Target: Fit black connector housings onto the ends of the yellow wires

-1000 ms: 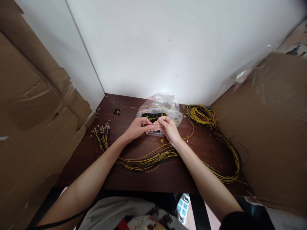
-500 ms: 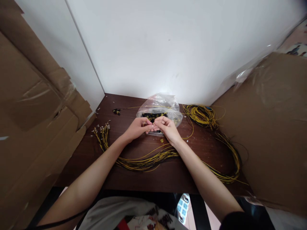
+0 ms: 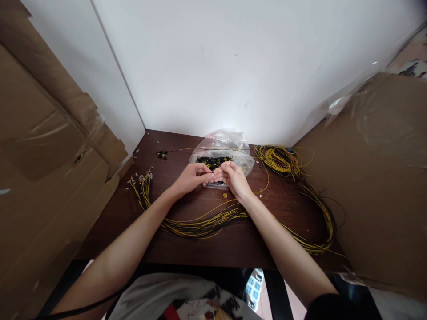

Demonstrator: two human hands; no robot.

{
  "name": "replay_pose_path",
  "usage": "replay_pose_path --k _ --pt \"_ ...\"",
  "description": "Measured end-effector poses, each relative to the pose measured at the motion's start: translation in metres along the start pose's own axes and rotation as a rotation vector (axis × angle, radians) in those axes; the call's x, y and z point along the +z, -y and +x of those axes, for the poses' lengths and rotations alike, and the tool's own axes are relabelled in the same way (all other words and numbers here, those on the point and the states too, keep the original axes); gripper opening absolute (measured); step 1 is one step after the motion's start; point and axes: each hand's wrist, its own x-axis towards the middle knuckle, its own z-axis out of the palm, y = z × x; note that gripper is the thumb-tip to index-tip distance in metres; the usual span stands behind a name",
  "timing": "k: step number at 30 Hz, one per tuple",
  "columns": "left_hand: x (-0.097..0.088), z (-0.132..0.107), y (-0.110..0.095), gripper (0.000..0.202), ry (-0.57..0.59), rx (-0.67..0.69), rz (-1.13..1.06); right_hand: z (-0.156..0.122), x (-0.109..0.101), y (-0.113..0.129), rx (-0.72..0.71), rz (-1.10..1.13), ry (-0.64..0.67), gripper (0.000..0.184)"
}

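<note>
My left hand (image 3: 192, 177) and my right hand (image 3: 233, 177) meet fingertip to fingertip over the dark wooden table (image 3: 167, 249), both pinched closed on something small that I cannot make out, with a thin yellow wire running from it. Just behind the fingers lies a clear plastic bag (image 3: 222, 149) holding small black parts. A long bundle of yellow wires (image 3: 200, 226) curves across the table under both forearms.
A coil of yellow wire (image 3: 280, 159) lies at the back right, and more wire loops along the right edge (image 3: 325, 222). A small black connector (image 3: 162, 155) sits back left. Cardboard sheets (image 3: 50, 146) stand on the left and cardboard (image 3: 383, 178) on the right; a white wall is behind.
My right hand's fingers have shifted slightly against the left fingertips; otherwise both hands stay in place.
</note>
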Motion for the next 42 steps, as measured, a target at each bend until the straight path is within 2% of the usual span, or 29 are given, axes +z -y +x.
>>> replay_pose_path --k 9,20,30,34,39,42 --pt "-0.0006 -0.0005 -0.0007 0.016 0.002 0.008 0.012 -0.0002 -0.0001 -0.001 -0.043 -0.108 0.055 0.025" --pt "-0.0005 0.0008 0.0023 0.01 0.007 -0.008 -0.014 0.0015 -0.0018 -0.0022 -0.006 0.007 0.003 0.033" --pt "-0.0006 -0.0006 -0.0009 0.016 0.011 -0.008 -0.012 -0.0015 0.0023 0.0003 -0.04 -0.124 0.031 0.026" --pt "-0.0007 -0.0001 -0.0001 0.019 0.022 -0.005 -0.023 -0.0007 0.0009 -0.0008 -0.03 -0.086 0.03 0.027" --pt "-0.0007 0.0007 0.0018 0.013 0.017 -0.006 -0.03 0.0008 -0.001 -0.0023 -0.015 -0.034 0.019 0.031" --pt "-0.001 0.0001 0.0008 0.014 0.011 -0.005 -0.032 -0.0004 0.0007 -0.0014 -0.049 -0.052 0.015 0.03"
